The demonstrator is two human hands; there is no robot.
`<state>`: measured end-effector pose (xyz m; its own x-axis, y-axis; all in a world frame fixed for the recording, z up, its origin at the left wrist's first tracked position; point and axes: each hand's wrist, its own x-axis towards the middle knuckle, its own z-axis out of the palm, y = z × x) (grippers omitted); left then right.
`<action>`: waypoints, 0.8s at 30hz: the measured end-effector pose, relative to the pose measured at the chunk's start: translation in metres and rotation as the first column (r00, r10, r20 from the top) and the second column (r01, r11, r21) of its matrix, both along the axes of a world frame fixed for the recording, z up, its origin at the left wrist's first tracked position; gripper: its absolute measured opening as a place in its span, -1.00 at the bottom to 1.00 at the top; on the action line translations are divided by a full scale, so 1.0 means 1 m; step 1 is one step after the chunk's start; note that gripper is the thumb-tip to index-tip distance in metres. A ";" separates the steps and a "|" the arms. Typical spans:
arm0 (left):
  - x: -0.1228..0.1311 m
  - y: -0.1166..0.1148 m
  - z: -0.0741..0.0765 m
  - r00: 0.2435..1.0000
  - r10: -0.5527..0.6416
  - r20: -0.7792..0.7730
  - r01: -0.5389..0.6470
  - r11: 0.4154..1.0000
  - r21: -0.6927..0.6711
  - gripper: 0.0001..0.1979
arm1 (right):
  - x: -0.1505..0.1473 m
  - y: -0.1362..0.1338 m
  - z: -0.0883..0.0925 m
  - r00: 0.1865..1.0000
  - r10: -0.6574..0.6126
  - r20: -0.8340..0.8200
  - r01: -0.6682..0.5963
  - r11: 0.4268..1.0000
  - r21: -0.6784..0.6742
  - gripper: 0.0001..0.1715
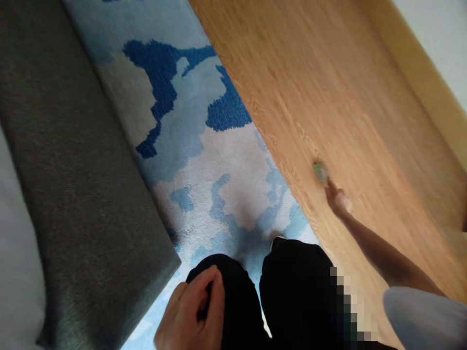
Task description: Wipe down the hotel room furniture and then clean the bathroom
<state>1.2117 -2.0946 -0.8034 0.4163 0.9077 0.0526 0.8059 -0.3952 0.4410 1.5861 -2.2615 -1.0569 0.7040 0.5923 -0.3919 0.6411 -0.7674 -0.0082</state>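
Head view: right hand (pixel 337 201) pinching a small green object (pixel 320 173) above the wood

We find the small green object at the end of the right hand, over the honey-orange wooden surface (pixel 328 107), not far from where that surface meets the rug (pixel 204 160). Its long axis runs up and to the left, roughly in line with the bare right forearm (pixel 386 253). It is too blurred for us to name it or to tell whether it touches the wood. The right hand is closed in a pinch around its lower end.

The left hand (pixel 189 311) sits at the bottom of the frame, curled closed on the black trousers (pixel 295 291). We cannot tell whether it holds anything.

The wood has a fine, straight grain, and its long, straight edge runs diagonally against the rug's tufted blue-and-white pile. A wide stretch of wood lies between the object and the yellowish strip (pixel 419 78) beyond it. A grey-green upholstered cushion (pixel 73 170) lines the rug's other side, well apart from the right hand.
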 end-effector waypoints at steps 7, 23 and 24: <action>0.026 0.013 -0.017 0.993 -0.115 -0.016 0.114 0.992 -0.054 -0.81 | 0.012 -0.003 -0.012 0.978 0.025 -0.209 -0.024 1.000 0.007 -0.37; 0.057 0.009 -0.012 0.995 0.029 0.092 -0.005 0.967 -0.256 -0.86 | 0.057 0.126 0.013 0.996 -0.027 0.083 0.018 0.994 0.108 -0.38; 0.063 0.009 -0.009 0.995 0.044 0.089 -0.019 0.966 -0.257 -0.88 | 0.015 0.145 0.009 0.978 0.209 -0.026 -0.204 0.970 0.135 -0.40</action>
